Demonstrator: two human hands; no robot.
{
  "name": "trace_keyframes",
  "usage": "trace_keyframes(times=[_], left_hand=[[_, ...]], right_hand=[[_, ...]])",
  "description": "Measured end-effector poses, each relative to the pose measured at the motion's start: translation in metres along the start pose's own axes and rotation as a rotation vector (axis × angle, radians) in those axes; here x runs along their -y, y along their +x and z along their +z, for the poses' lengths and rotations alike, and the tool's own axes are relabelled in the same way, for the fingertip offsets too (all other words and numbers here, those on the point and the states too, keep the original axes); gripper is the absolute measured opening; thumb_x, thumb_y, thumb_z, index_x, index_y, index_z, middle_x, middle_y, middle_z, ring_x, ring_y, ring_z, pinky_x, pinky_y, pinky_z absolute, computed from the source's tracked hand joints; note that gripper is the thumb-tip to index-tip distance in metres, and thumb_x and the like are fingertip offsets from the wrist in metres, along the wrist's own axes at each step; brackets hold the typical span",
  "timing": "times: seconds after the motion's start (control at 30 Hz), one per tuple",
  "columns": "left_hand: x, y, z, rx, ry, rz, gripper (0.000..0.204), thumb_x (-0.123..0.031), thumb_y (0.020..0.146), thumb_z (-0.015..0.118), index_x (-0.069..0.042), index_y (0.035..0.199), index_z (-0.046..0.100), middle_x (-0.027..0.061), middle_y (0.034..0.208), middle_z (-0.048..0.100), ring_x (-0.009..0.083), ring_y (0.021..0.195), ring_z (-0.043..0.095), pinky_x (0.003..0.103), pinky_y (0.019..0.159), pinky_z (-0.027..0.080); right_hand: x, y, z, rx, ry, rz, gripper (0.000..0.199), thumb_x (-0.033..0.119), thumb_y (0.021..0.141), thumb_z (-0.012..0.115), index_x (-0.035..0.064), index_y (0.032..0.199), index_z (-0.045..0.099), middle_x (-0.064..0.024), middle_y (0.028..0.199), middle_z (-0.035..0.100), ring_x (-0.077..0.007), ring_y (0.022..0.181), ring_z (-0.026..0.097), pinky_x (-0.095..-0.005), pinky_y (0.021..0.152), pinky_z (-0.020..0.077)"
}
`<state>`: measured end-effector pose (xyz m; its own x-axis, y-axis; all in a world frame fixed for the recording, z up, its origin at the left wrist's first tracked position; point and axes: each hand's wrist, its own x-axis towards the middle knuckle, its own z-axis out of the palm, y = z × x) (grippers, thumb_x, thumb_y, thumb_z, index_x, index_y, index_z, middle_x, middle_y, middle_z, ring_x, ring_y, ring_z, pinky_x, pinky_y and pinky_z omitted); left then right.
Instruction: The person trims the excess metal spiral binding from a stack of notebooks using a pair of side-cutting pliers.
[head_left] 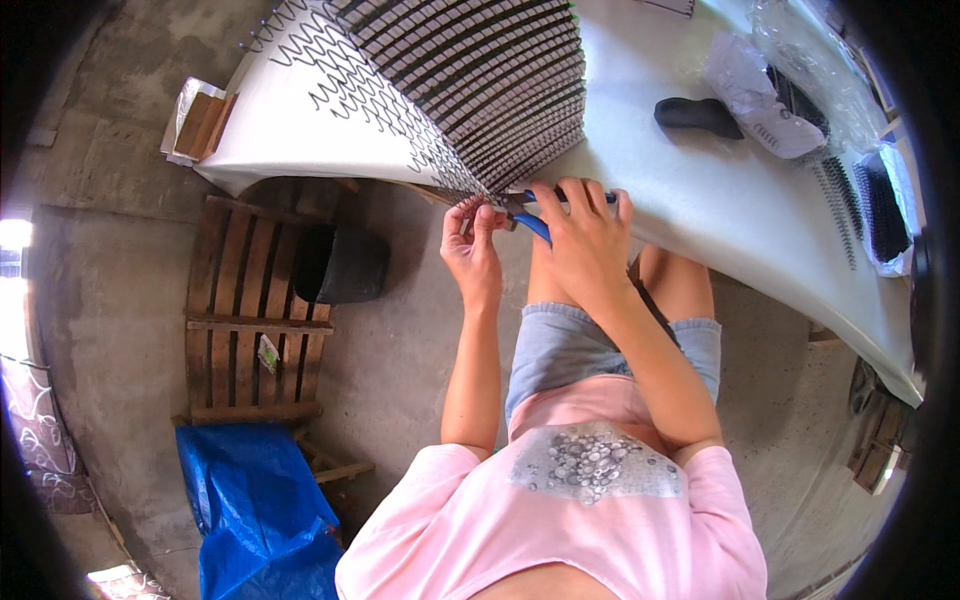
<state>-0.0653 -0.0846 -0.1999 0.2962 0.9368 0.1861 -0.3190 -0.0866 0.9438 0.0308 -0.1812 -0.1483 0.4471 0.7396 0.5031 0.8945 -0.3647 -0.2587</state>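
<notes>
Gripping blue-handled pliers (534, 228); right hand (583, 232)

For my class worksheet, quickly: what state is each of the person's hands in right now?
Left hand: closed, fingertips pinching the near corner of the dark mesh.
Right hand: closed around the blue-handled tool.

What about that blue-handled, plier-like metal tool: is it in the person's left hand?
No: the right hand grips the tool, while the left hand is at the near corner of the dark wire mesh.
</notes>
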Motion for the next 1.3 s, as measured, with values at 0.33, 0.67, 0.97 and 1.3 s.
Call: trace_keyframes(times=[0.33, 0.67, 0.97, 1.3], left_hand=[[-0.004, -0.013, 0.002, -0.116, 0.124, 0.11, 0.016, -0.013, 0.091, 0.06, 0.001, 0.098, 0.057, 0.0048, 0.089, 0.061, 0.0109, 0.076, 0.058, 0.024, 0.07, 0.048], [0.007, -0.007, -0.025, -0.013, -1.145, -0.625, 0.031, -0.023, 0.088, 0.051, 0.003, 0.103, 0.058, 0.0125, 0.089, 0.059, 0.0244, 0.089, 0.055, 0.036, 0.082, 0.048], [-0.011, 0.008, -0.006, 0.113, -0.536, -0.215, 0.028, -0.024, 0.093, 0.058, -0.003, 0.112, 0.054, 0.001, 0.102, 0.057, 0.008, 0.08, 0.053, 0.022, 0.07, 0.043], [-0.009, 0.005, 0.01, -0.031, -0.363, -0.066, 0.016, -0.02, 0.094, 0.055, -0.006, 0.099, 0.053, -0.0022, 0.087, 0.055, 0.0038, 0.069, 0.044, 0.019, 0.06, 0.036]], right_hand=[[-0.01, 0.004, 0.015, 0.123, 0.133, -0.014, 0.032, 0.012, 0.067, 0.065, 0.0169, 0.099, 0.064, -0.0019, 0.08, 0.059, -0.0224, 0.076, 0.061, -0.036, 0.061, 0.0469], [-0.007, -0.001, -0.008, 0.033, 0.14, 0.039, 0.042, 0.022, 0.069, 0.072, 0.0168, 0.108, 0.06, -0.0026, 0.098, 0.054, -0.021, 0.096, 0.053, -0.0477, 0.085, 0.0374], [0.001, 0.006, -0.005, 0.045, 0.09, -0.002, 0.04, 0.023, 0.069, 0.071, 0.0177, 0.107, 0.059, -0.0015, 0.093, 0.052, -0.0201, 0.094, 0.053, -0.0484, 0.081, 0.0384], [-0.009, 0.005, 0.001, 0.176, 0.207, 0.068, 0.037, 0.016, 0.068, 0.071, 0.0176, 0.104, 0.062, -0.0047, 0.084, 0.059, -0.0259, 0.078, 0.06, -0.04, 0.067, 0.0495]])
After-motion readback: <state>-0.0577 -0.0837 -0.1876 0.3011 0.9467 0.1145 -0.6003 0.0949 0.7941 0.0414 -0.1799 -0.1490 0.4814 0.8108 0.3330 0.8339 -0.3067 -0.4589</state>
